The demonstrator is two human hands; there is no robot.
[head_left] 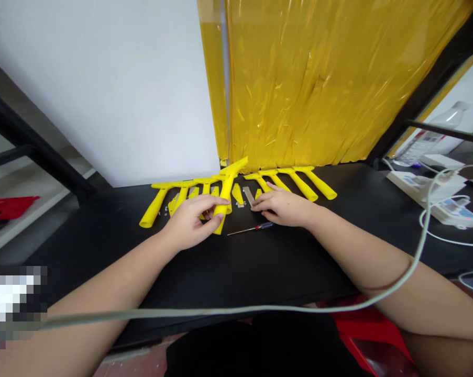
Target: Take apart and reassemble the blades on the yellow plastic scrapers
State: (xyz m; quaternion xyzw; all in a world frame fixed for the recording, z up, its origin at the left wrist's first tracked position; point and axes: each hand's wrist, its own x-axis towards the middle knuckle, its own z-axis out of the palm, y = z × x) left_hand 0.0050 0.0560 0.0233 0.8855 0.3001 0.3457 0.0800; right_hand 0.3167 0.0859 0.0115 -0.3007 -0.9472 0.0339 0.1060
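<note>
My left hand (195, 220) is wrapped round the tube of a yellow T-shaped plastic handle (231, 180), which it holds tilted, with the wide head up and away from me. My right hand (281, 205) reaches in from the right, its fingers stretched out and apart. Their tips are at the near end of a flat greyish strip (248, 196); whether they touch it I cannot tell. A small flat yellow piece (237, 194) lies between the two hands. Just in front of them is a screwdriver (255, 228) with a dark blue and red grip.
More yellow handles lie in rows at left (153, 208) and right (317, 183), along the back of the black table (220, 277). Small metal bits (166, 210) are scattered among them. A pale cable (236, 310) crosses close to me. White power strips (436, 191) and a bottle (428, 139) stand at right.
</note>
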